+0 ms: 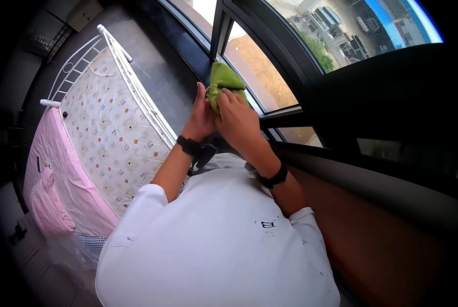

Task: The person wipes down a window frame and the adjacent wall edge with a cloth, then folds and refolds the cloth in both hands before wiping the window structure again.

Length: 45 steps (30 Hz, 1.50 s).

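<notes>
A bright green cloth (226,78), folded and bunched, is held up in front of me beside the window frame. My right hand (237,122) grips its lower part, fingers bent over the fabric. On the other side, my left hand (202,116) supports the cloth with the thumb pointing up; its other fingers are partly hidden behind the fabric and my right hand. Both wrists wear black bands.
An open window (262,66) with a dark frame is close on the right. To the left stands a white metal bed (131,87) with a patterned mattress (116,128), a pink sheet (72,158) and a pink bundle (49,204). Clear plastic (72,256) lies near its foot.
</notes>
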Available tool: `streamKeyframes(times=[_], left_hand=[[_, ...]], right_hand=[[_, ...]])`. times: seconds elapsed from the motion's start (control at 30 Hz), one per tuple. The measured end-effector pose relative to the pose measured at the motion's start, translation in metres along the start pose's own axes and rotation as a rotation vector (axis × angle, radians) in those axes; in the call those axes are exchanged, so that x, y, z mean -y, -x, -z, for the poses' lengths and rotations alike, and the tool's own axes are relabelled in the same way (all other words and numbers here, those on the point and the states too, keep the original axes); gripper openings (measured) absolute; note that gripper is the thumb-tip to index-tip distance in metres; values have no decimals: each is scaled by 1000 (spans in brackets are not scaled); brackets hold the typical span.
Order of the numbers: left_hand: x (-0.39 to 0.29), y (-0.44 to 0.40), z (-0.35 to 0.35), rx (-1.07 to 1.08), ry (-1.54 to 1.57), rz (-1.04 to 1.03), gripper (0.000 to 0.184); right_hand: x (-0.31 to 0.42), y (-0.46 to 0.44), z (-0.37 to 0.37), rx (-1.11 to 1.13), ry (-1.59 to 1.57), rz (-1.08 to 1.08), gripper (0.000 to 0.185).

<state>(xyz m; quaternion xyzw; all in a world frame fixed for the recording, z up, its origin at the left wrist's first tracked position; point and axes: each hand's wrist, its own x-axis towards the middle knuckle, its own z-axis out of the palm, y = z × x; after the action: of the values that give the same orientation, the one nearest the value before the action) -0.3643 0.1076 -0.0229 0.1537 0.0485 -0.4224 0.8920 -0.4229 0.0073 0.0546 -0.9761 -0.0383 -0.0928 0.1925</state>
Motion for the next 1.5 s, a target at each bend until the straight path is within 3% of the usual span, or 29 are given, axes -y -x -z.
streamKeyframes(times=[0.1, 0.13, 0.17, 0.23, 0.33, 0.4, 0.43, 0.5, 0.63, 0.7, 0.77, 0.8, 0.83, 0.9, 0.97, 1.03, 1.1, 1.13, 1.17, 1.23, 1.3, 1.43, 1.5], left_hand=[[-8, 8, -5, 25, -71, -28, 93], [-7, 6, -4, 71, -29, -72, 83], [-8, 5, 1, 68, -28, -72, 83], [-11, 5, 12, -19, -100, -123, 65], [-17, 10, 0, 26, -89, 24, 56], [-16, 6, -5, -4, -162, 164, 55], [-14, 3, -9, 1, -173, 188, 55], [-7, 0, -20, -45, -230, 314, 57], [-5, -4, -20, 31, -195, 382, 59], [-11, -1, -15, 25, -299, 458, 61], [-21, 1, -16, 43, -296, 544, 62], [-24, 2, -19, 70, -288, 605, 62], [-26, 3, -20, 70, -297, 615, 62], [-30, -1, -27, 13, -365, 526, 63], [-35, -4, -26, -11, -363, 502, 59], [-37, -3, -24, -41, -355, 482, 56], [-34, 0, -28, 26, -342, 433, 54], [-31, 0, -29, 27, -345, 438, 54], [-27, 0, -30, 45, -343, 429, 51], [-20, -1, -34, 59, -343, 431, 48], [-16, -2, -45, -3, -542, 276, 45], [-17, -13, -35, -20, -728, 179, 56], [-6, -7, -56, -48, -828, -152, 58]], right_hand=[[15, 4, 7, 263, -142, 66, 22], [13, 5, 10, 263, -144, 67, 22], [7, 9, 14, 167, -230, 3, 22], [-14, 16, 15, -93, -318, -68, 27], [-63, 18, 0, -299, -279, -226, 32], [-81, 15, -2, -250, -878, -482, 35], [-91, 18, -1, -273, -878, -499, 35], [-98, 23, 12, -79, -1006, -403, 36], [-110, 38, 26, 108, -1011, -519, 26], [-120, 42, 29, 136, -985, -478, 24], [-124, 46, 35, 231, -1206, -417, 24], [-117, 42, 45, 112, -1110, -393, 20], [-126, 41, 32, -46, -1212, -380, 18], [-123, 34, 19, -379, -984, -449, 19], [-121, 30, 3, -564, -910, -597, 27], [-121, 40, 2, -486, -1020, -641, 37], [-113, 49, 17, 159, -1543, -812, 39], [-104, 53, 27, 227, -1585, -782, 40], [-101, 53, 29, 221, -1587, -783, 40], [-94, 53, 28, 199, -1369, -563, 42], [-94, 52, 27, 159, -1357, -624, 44], [-97, 52, 16, -164, -1421, -552, 48], [-90, 55, 20, -285, -1443, -536, 51]])
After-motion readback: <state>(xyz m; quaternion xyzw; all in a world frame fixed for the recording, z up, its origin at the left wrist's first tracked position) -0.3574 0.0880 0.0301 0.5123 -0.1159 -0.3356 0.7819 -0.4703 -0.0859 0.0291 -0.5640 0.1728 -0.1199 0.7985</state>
